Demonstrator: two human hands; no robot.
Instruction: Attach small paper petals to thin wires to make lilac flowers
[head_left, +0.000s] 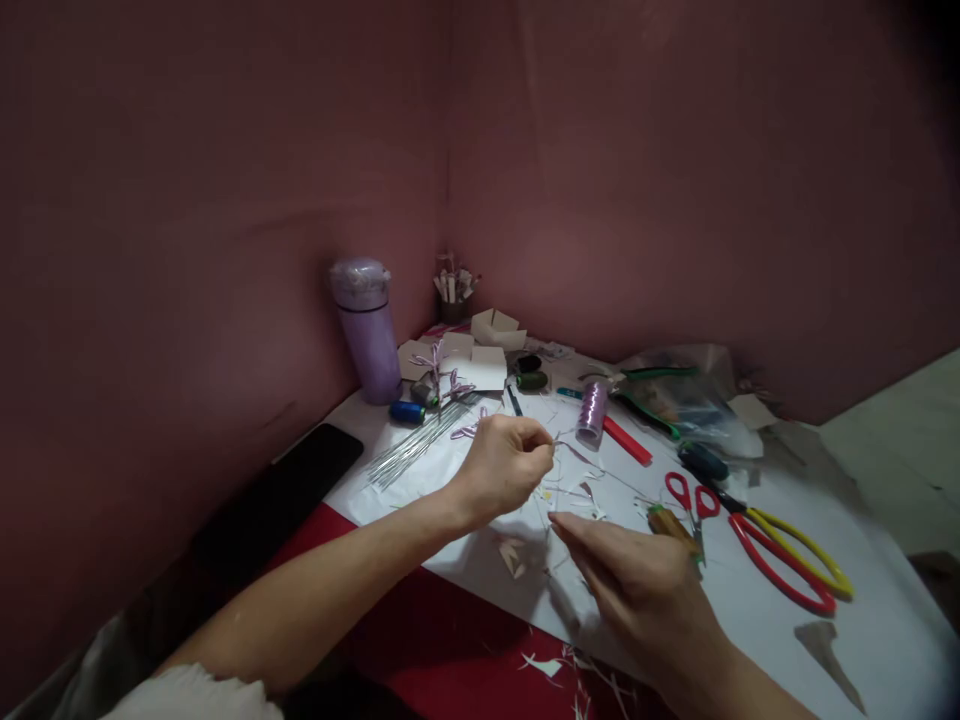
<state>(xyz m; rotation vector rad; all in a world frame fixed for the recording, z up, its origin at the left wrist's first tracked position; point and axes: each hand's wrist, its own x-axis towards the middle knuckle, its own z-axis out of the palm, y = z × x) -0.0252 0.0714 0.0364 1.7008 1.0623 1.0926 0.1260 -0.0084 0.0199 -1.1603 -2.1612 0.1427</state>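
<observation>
My left hand (504, 467) is closed in a pinch above the white paper (469, 525), with a thin strand at its fingertips. The strand runs toward a spool of shiny purple thread (592, 412) standing to the right. Lower right of it, my right hand (637, 590) has its fingers pressed together, tips pointing at the left hand; anything between them is too small to tell. Small paper scraps (512, 558) lie under and between the hands. Purple looped wire shapes (456, 383) rest beyond the left hand, near a bundle of silver wires (420, 440).
A purple bottle (369, 335) and black phone (319, 480) are at left. Red-handled scissors (694, 495), red-and-yellow-handled cutters (795, 555) and green-handled pliers (649, 410) lie right. Thread spools (407, 412), cut card (487, 368) and a plastic bag (705, 400) sit farther back.
</observation>
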